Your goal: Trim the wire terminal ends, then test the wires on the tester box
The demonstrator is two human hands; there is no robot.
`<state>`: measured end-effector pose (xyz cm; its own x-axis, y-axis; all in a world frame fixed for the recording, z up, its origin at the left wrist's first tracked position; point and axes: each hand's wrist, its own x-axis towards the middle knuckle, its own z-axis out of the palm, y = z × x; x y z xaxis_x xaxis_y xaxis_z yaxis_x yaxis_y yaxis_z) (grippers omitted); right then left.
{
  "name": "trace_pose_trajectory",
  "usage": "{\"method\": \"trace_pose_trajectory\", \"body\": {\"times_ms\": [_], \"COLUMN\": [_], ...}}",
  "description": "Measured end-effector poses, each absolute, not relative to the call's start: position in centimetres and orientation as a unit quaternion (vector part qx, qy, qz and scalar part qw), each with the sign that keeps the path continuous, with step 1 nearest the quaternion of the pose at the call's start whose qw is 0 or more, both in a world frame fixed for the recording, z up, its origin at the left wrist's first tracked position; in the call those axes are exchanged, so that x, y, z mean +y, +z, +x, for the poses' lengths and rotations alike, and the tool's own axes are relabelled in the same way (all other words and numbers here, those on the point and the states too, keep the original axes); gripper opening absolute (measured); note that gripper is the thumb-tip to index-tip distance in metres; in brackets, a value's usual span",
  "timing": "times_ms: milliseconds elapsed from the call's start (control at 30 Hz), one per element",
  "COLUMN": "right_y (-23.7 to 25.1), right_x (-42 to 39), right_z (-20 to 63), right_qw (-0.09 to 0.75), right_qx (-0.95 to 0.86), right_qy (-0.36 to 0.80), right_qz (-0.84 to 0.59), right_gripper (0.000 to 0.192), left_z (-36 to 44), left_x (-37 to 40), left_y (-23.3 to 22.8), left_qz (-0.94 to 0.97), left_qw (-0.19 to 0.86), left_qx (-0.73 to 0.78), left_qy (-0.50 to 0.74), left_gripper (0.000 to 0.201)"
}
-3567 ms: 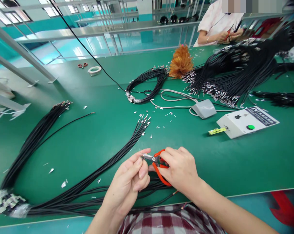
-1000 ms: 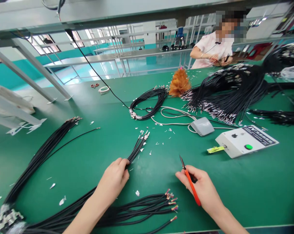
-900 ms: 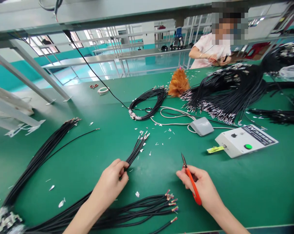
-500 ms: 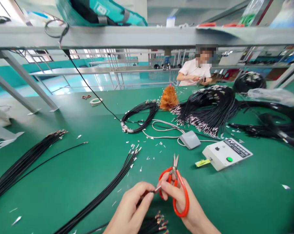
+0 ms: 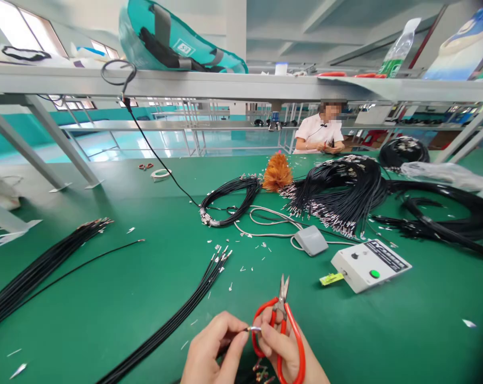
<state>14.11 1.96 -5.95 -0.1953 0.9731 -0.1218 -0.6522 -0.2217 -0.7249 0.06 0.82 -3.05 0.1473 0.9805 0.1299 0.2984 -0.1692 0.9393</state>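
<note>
My left hand (image 5: 217,344) pinches a thin black cable between thumb and forefinger. The cable's stripped, silvery end (image 5: 254,329) points right, toward my other hand. In my right hand (image 5: 285,341) rest red-handled scissors (image 5: 282,306), their blades slightly apart and pointing away from me. The thumb and fingertips of that hand touch the silvery end. Beneath both hands, partly hidden, lie more cable ends (image 5: 262,373) with bared coloured wires. A bundle of black cables (image 5: 185,306) runs along the table just left of my left hand.
On the green table are another cable bundle (image 5: 49,261), a coiled cable (image 5: 229,202), a large cable pile (image 5: 341,186) and an orange fluffy duster (image 5: 277,173). A white box with a green button (image 5: 369,264) stands right, near a grey pedal (image 5: 311,240). A person (image 5: 319,130) sits beyond.
The view has tilted upward, so the table sits lower in it. My hands still meet at the cable end, where more of the silvery part shows. The scissors remain in my right hand.
</note>
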Motion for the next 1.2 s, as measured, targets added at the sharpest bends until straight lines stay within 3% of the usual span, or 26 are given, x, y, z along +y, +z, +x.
{"method": "trace_pose_trajectory", "body": {"times_ms": [167, 333, 667, 800, 967, 1100, 1200], "right_y": [-5.1, -5.3, -5.2, -4.4, -3.1, -2.0, -1.8], "right_x": [1.9, 1.2, 0.7, 0.8, 1.4, 2.5, 3.2], "right_z": [14.1, 13.1, 13.2, 13.7, 15.7, 17.6, 17.8], "right_qw": [0.568, 0.597, 0.592, 0.579, 0.556, 0.454, 0.43], "right_qx": [-0.227, -0.199, -0.212, -0.281, -0.541, -0.757, -0.788], "right_qy": [0.741, 0.729, 0.691, 0.668, 0.486, 0.287, 0.257], "right_qz": [-0.278, -0.27, -0.357, -0.373, -0.402, -0.371, -0.359], "right_gripper": [0.031, 0.03, 0.03, 0.025, 0.014, 0.022, 0.022], "left_z": [-0.1, 0.4, 1.9, 1.8, 1.2, 0.8, 0.6], "left_x": [0.8, 0.5, 0.0, 0.1, 0.3, 0.9, 1.4], "left_y": [-2.2, -2.2, -1.5, -1.4, -0.9, -0.5, -0.6], "left_qz": [0.699, 0.69, 0.513, 0.482, 0.534, 0.48, 0.425], "left_qw": [0.312, 0.292, 0.472, 0.484, 0.452, 0.56, 0.635], "left_qx": [0.497, 0.498, 0.517, 0.537, 0.544, 0.528, 0.506], "left_qy": [0.409, 0.436, 0.497, 0.495, 0.463, 0.423, 0.4], "left_gripper": [0.018, 0.014, 0.013, 0.013, 0.015, 0.026, 0.034]}}
